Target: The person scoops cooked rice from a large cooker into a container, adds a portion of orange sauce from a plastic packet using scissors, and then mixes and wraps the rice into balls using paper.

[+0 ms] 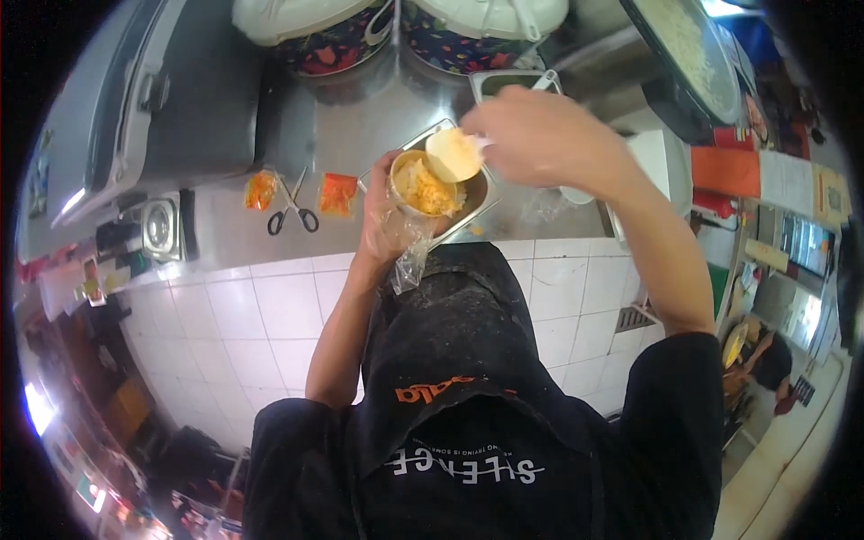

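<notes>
My left hand [379, 226] holds a small round bowl [399, 177] over a steel food pan [478, 191]. White rice and an orange-yellow food [432, 194] fill the bowl, which tilts a little. Clear thin plastic [410, 260], a glove or a bag, hangs crumpled about the left hand and wrist. In my right hand [540, 138], blurred by motion, is the handle of a pale rice paddle [449, 154]. Its broad blade overlaps the bowl's upper right rim, and orange bits cling to it. Whether blade and food touch, I cannot tell.
Black-handled scissors [294, 206] lie between two orange-filled packets, one left [259, 190] and one right [337, 194]. Two floral pots [331, 50] [466, 54] stand behind. A second steel pan [482, 81] is beyond my right hand. Another person [769, 361] appears far right.
</notes>
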`<state>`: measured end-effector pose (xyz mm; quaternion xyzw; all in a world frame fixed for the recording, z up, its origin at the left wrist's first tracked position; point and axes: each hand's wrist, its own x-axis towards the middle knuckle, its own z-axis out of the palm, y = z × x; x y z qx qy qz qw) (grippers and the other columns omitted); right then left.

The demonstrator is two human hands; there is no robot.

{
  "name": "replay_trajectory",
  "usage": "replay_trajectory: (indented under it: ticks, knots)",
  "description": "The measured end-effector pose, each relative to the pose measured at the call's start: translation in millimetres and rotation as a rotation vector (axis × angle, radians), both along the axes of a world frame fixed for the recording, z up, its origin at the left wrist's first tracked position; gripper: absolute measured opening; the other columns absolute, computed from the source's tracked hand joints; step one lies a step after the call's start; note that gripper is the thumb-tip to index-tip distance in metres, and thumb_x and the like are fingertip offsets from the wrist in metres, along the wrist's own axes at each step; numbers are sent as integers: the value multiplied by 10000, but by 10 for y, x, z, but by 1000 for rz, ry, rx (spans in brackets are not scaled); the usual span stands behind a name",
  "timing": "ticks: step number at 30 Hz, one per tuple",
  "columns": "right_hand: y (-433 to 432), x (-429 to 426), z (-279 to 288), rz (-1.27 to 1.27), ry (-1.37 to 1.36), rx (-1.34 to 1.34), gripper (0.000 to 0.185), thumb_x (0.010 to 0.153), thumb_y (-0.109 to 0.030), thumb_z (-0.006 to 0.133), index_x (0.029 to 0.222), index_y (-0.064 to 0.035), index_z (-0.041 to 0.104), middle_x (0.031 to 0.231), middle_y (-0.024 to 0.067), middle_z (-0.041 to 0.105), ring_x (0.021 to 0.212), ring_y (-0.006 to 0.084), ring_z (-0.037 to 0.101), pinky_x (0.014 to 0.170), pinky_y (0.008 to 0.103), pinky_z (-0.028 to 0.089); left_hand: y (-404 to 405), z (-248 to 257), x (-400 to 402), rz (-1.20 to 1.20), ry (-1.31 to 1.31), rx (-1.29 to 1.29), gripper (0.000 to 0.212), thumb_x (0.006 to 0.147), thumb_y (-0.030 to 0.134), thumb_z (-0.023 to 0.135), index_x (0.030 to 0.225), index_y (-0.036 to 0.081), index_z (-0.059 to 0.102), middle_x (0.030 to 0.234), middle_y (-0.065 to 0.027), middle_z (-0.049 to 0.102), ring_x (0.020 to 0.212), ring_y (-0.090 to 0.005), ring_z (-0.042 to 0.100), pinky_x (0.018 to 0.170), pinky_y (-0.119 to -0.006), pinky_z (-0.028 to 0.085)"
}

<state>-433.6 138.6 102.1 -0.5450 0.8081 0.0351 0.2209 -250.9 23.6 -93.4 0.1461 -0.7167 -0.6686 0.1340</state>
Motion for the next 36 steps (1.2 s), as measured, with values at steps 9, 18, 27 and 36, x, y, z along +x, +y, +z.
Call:
replay_trajectory:
  ticks: [9, 18, 27, 36]
  knots:
    - [758, 577, -1019, -578, -586, -619, 360, 903, -251, 739, 1224, -88, 719, 1134, 186, 727, 912, 235, 735, 805, 313, 547, -149, -43, 14, 59, 148, 318, 1098, 574, 207, 999, 1425, 7, 334, 1293, -146, 567, 1213, -242, 585, 1050, -375, 495]
    - [684, 385, -808, -540, -479, -564, 290, 899, -267, 727, 1119, -80, 755, 1021, 162, 748, 762, 300, 733, 705, 355, 558, -203, -40, 156, 161, 232, 64, 1052, 637, 117, 960, 1428, 28, 271, 1372, -154, 472, 1274, -275, 539, 1075, -404, 493]
    - [195, 685, -1302, -348, -13, 24, 154, 830, -138, 626, 919, -80, 738, 824, 192, 715, 800, 414, 707, 717, 480, 560, -34, -369, -233, 919, 239, -102, 1101, 616, 154, 973, 1434, 43, 244, 1369, -147, 375, 1292, -283, 461, 1129, -418, 436]
    - [302, 698, -1656, -493, -208, -266, 312, 881, -346, 689, 1136, -183, 764, 961, 116, 753, 822, 349, 711, 732, 430, 561, -77, -410, -270, 923, 237, -60, 1093, 619, 156, 959, 1435, 57, 239, 1357, -151, 380, 1285, -292, 463, 1143, -437, 419]
